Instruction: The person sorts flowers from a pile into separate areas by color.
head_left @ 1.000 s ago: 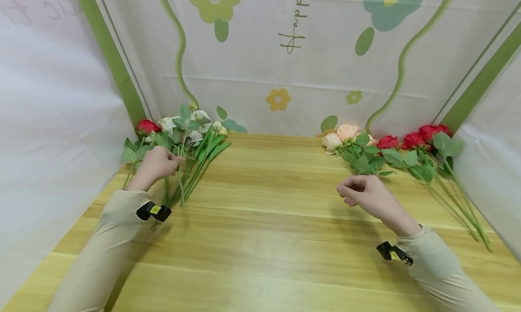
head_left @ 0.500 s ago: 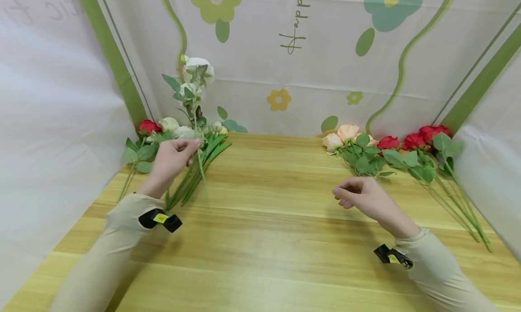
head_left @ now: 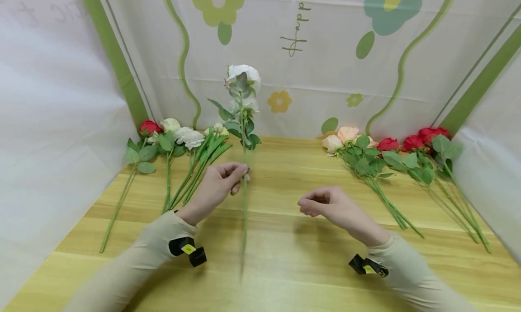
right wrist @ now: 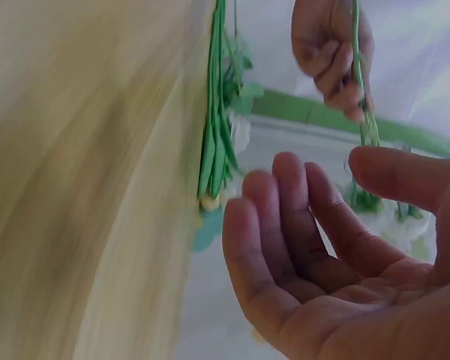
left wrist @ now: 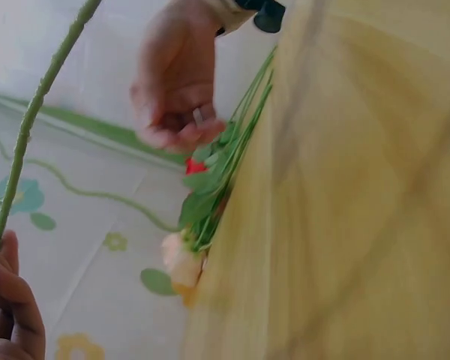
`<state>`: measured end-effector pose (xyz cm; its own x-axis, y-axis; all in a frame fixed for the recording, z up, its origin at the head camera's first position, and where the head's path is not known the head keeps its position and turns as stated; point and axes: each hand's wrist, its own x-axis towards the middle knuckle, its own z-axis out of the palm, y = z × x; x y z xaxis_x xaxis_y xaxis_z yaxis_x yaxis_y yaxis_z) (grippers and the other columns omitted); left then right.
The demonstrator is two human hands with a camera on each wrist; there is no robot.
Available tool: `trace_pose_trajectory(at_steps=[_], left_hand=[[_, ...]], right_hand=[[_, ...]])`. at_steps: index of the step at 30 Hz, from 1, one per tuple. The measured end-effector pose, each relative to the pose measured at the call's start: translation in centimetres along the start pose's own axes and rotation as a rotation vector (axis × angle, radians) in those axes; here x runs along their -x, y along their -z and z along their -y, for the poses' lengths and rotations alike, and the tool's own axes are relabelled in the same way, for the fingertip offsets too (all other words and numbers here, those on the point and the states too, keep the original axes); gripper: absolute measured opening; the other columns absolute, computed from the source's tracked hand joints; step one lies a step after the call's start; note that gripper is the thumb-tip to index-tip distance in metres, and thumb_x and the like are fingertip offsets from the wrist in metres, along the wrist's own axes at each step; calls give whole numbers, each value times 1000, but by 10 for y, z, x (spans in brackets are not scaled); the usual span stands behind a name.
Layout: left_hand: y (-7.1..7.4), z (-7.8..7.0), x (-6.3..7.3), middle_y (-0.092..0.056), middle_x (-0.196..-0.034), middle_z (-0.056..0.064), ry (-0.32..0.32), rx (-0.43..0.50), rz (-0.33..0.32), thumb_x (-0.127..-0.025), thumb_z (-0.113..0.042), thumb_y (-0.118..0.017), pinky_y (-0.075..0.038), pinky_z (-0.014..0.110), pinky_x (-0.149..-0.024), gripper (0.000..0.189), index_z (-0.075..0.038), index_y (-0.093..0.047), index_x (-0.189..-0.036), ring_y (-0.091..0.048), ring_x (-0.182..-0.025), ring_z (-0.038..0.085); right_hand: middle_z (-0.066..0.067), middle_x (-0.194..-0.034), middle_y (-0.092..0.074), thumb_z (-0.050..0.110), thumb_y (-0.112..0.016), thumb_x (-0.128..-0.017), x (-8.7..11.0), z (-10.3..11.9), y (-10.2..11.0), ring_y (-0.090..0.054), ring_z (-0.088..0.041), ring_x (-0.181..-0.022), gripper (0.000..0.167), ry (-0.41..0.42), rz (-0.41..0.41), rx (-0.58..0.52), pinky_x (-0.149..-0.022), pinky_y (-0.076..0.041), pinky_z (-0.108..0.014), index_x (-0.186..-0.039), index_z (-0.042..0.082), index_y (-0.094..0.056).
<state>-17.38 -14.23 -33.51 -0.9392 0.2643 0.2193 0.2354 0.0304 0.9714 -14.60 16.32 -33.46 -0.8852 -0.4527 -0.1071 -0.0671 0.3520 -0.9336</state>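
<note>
Head view: white flower, one — upright at centre, off the counter, stem (lower tip blurred) pinched in the left hand's fingers. Right hand, centre right: fingers loosely bent, holding nothing. Progress, by judgement: one lifted; red rose at left, peach roses and red roses at right, unlifted. Open room between the hands; back edge beside printed cloth.

Left wrist view: stem at upper left, gripped; right hand well apart.

Right wrist view: thumb and fingers parted — moderate gap, nothing between.
</note>
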Motion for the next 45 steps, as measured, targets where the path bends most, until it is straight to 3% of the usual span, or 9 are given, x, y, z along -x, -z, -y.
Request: trace_pose_trajectory(at_steps=[4,8,13,20,27,32,38,45], left_hand=[[-16,3,0,-68,-92,18,-29,-20,22,-101,-30,-59,-36,24,-49,29,-5,-72,-106,-47,-55,14],[-27,5,3,-69,-85,9,-72,-52,28,-101,-31,-58,-31,24,-44,27,-8,-72,-105,-47,-53,15],[-36,8,9,-64,-75,14,-103,-58,81,-102,-29,-57,-34,25,-44,25,-9,-72,-103,-47,-52,17],[-42,13,14,-66,-78,13,-127,-55,105,-101,-23,-59,-36,24,-44,21,-9,-72,-108,-48,-52,16],[-41,14,14,-69,-83,7,-159,-29,165,-101,-17,-60,-38,26,-46,20,-7,-71,-114,-47,-53,17],[-39,14,12,-61,-69,12,-104,-42,197,-100,-18,-61,-40,30,-49,18,-9,-71,-112,-49,-54,28],[-30,16,6,-64,-78,15,-14,-109,217,-100,-13,-60,-47,34,-53,21,-5,-67,-119,-54,-62,37],[0,16,3,-66,-106,4,3,-293,300,-98,-30,-65,-52,44,-62,24,-20,-67,-120,-61,-80,34]], right_hand=[[-16,-113,-67,28,-62,-99,-5,11,-19,-59,-39,-110,34,20,49,-103,-93,-47,-45,-118,-1,-67],[-20,-116,-65,24,-61,-100,-10,21,-40,-58,-41,-113,37,23,94,-296,-93,-49,-43,-122,-5,-63],[-25,-110,-66,12,-64,-97,-12,26,-60,-64,-37,-101,34,29,118,-476,-88,-51,-47,-120,-12,-60],[-23,-102,-66,2,-66,-94,-13,22,-67,-66,-29,-90,26,29,117,-557,-84,-53,-45,-114,-13,-61],[-16,-93,-68,2,-68,-92,-12,20,-65,-66,-23,-82,16,37,112,-556,-79,-55,-41,-106,-7,-65],[-11,-87,-68,2,-69,-91,-12,15,-56,-64,-18,-76,11,66,106,-480,-72,-55,-36,-100,-4,-66],[-16,-87,-67,2,-69,-91,-19,3,-19,-64,-19,-73,9,6,37,-338,-70,-55,-36,-97,-5,-68],[-23,-99,-66,1,-65,-94,-31,-15,34,-66,-20,-76,25,-133,-89,-196,-72,-56,-36,-111,-16,-59]])
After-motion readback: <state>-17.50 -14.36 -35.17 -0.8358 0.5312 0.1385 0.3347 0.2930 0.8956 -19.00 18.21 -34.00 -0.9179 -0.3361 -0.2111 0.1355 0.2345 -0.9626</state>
